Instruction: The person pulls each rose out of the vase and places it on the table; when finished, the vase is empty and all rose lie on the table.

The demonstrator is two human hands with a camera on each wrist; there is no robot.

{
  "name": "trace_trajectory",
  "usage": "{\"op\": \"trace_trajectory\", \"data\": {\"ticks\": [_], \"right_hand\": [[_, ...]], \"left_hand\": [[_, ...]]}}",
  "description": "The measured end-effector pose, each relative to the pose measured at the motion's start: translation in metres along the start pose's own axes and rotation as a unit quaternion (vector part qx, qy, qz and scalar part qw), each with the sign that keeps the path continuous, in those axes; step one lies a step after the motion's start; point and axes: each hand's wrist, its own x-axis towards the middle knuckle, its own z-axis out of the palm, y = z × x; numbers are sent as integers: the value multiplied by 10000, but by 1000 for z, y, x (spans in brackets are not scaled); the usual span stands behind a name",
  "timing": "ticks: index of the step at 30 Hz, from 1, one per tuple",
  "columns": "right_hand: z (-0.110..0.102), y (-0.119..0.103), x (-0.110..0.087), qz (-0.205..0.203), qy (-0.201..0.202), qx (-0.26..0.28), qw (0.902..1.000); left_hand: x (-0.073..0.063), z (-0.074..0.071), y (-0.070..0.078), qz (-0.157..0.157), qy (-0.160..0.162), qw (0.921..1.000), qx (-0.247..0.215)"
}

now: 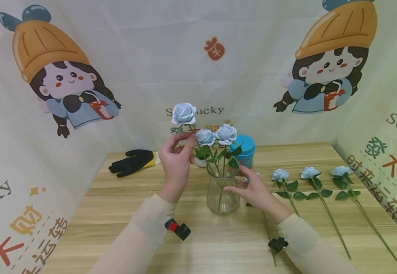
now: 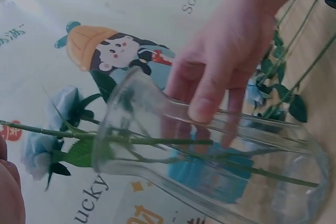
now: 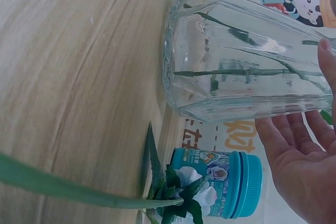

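My left hand (image 1: pixel 179 160) pinches the stem of a light blue artificial rose (image 1: pixel 183 113), its bloom above my fingers. In the left wrist view, the held rose's green stem (image 2: pixel 131 140) passes through the mouth of a clear glass vase (image 2: pixel 144 161), its cut end partway down inside. Two more light blue roses, one on the left (image 1: pixel 205 137) and one on the right (image 1: pixel 226 134), stand in the vase. My right hand (image 1: pixel 256 192) grips the vase from the right, thumb in front and fingers behind. Upright on the wooden table (image 1: pixel 126 220), the vase holds the stems leaning inside.
Several blue roses (image 1: pixel 309 173) lie on the table at the right, one partly hidden under my right hand and forearm. Behind the vase stand a blue-lidded tub (image 1: pixel 244 146) and a small potted plant (image 1: pixel 202 153). A black and yellow glove (image 1: pixel 133 161) lies back left.
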Motion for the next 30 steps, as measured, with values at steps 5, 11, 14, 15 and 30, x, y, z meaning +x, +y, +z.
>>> {"op": "trace_trajectory", "data": {"ticks": [5, 11, 14, 15, 30], "right_hand": [[1, 1, 0, -28, -4, -25, 10000], [3, 0, 0, -69, -6, -15, 10000], [2, 0, -1, -48, -2, -29, 10000], [2, 0, -1, -42, 2, -42, 10000], [0, -1, -1, 27, -11, -39, 10000]], "left_hand": [[10, 3, 13, 195, 112, 9993, -291], [23, 1, 38, 394, 263, 9973, -553], [29, -1, 51, 474, 319, 9962, -664], [31, -2, 55, 518, 358, 9956, -695], [23, -35, 34, -80, 260, 9994, 206]]}}
